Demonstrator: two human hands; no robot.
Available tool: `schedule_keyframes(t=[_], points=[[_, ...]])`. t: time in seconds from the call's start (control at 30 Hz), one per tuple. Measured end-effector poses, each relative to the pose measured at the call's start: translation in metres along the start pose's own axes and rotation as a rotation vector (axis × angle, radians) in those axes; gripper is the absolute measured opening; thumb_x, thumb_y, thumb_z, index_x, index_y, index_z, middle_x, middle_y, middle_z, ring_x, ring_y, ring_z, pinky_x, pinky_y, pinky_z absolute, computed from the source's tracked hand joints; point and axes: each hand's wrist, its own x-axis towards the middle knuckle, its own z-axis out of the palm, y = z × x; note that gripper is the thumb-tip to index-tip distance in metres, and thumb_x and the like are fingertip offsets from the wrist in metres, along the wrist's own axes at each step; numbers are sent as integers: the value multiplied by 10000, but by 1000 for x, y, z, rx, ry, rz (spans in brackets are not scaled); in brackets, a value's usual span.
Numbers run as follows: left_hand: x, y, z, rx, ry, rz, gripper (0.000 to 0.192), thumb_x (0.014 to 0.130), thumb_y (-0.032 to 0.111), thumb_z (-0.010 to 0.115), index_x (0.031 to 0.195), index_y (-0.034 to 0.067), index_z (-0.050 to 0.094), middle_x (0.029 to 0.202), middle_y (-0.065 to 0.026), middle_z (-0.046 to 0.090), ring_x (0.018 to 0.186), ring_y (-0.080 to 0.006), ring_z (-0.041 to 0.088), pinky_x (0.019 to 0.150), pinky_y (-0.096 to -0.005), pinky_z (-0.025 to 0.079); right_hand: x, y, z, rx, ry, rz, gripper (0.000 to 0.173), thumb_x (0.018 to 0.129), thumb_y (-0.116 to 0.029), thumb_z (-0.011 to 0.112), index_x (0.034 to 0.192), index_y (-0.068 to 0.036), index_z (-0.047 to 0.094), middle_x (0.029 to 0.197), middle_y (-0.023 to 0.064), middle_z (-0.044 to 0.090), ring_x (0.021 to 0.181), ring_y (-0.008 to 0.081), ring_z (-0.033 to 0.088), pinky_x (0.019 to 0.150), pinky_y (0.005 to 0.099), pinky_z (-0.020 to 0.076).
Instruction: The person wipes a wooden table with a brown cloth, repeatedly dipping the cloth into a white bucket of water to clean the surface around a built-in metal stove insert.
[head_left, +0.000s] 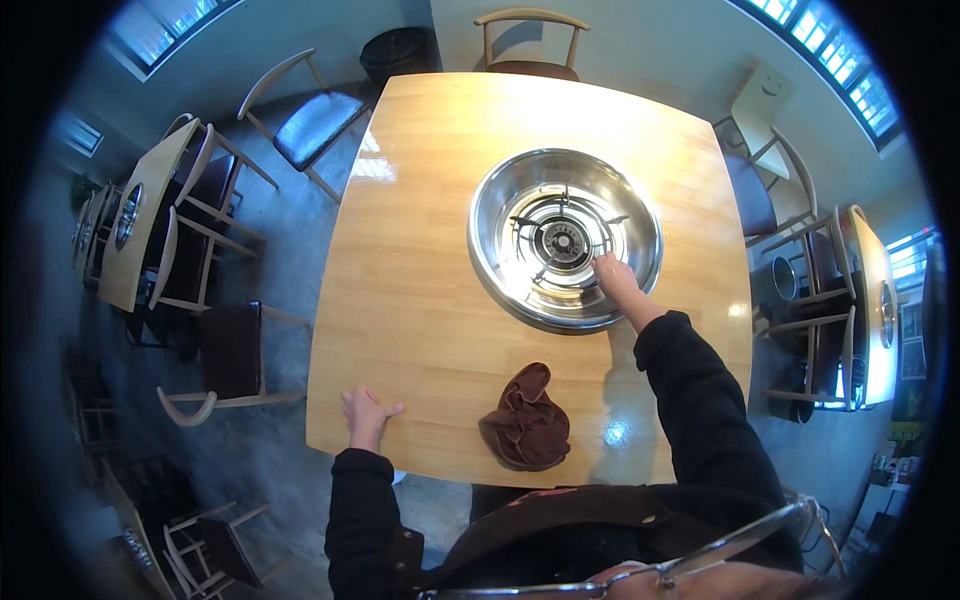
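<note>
A round stainless-steel burner well (487, 277) is set into the wooden table (420, 262). Inside it, a burner head (562, 241) is surrounded by a pan support (566, 196) with dark prongs. My right hand (616, 279) reaches into the well from the lower right, its fingertips bunched at the support's lower-right side. Those fingertips hide whatever they touch, so a grip cannot be made out. Near the table's front left corner, my left hand (365, 412) rests on the wood with its thumb spread and nothing in it. A crumpled brown cloth (529, 424) lies between me and the well.
Wooden chairs with dark seats stand around the table, one (319, 127) at the far left, another (532, 45) behind it. A black bin (401, 52) is by the wall. Further tables with inset burners stand left (154, 202) and right (874, 322).
</note>
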Motion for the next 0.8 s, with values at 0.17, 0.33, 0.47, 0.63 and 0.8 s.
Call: schedule_keyframes(t=[0.17, 0.33, 0.47, 0.63, 0.8], points=[[-4, 7, -7, 17, 10, -15, 597, 472, 270, 935, 854, 89, 515, 1080, -103, 487, 1035, -321, 498, 809, -459, 476, 4, 0, 13, 0, -44, 28, 328, 992, -283, 419, 892, -21, 589, 908, 165, 588, 789, 328, 647, 691, 424, 535], [-6, 9, -8, 1, 5, -10, 590, 476, 261, 933, 841, 92, 501, 1067, -100, 485, 1026, -318, 498, 801, -457, 474, 9, -4, 6, 19, -221, 69, 380, 989, -327, 419, 941, -4, 613, 942, 205, 611, 851, 383, 635, 735, 467, 520], [-5, 9, -8, -4, 18, -4, 583, 475, 259, 933, 825, 90, 499, 1057, -100, 483, 1013, -315, 499, 802, -452, 472, 16, 1, -5, 29, -375, 31, 412, 979, -341, 426, 922, 1, 649, 951, 209, 642, 888, 384, 632, 772, 475, 507], [-4, 7, -8, -17, -8, -12, 598, 472, 264, 935, 837, 87, 496, 1048, -97, 479, 1004, -311, 496, 798, -446, 470, 13, 3, 4, 69, -291, 81, 301, 950, -258, 465, 907, -20, 645, 925, 193, 663, 871, 361, 650, 755, 451, 520], [-3, 7, -6, 6, 0, -5, 598, 475, 260, 935, 836, 85, 491, 1034, -93, 473, 1001, -302, 490, 794, -440, 467, 15, 9, 22, 28, -206, -8, 349, 970, -299, 442, 888, -17, 630, 902, 193, 650, 843, 369, 645, 729, 459, 518]])
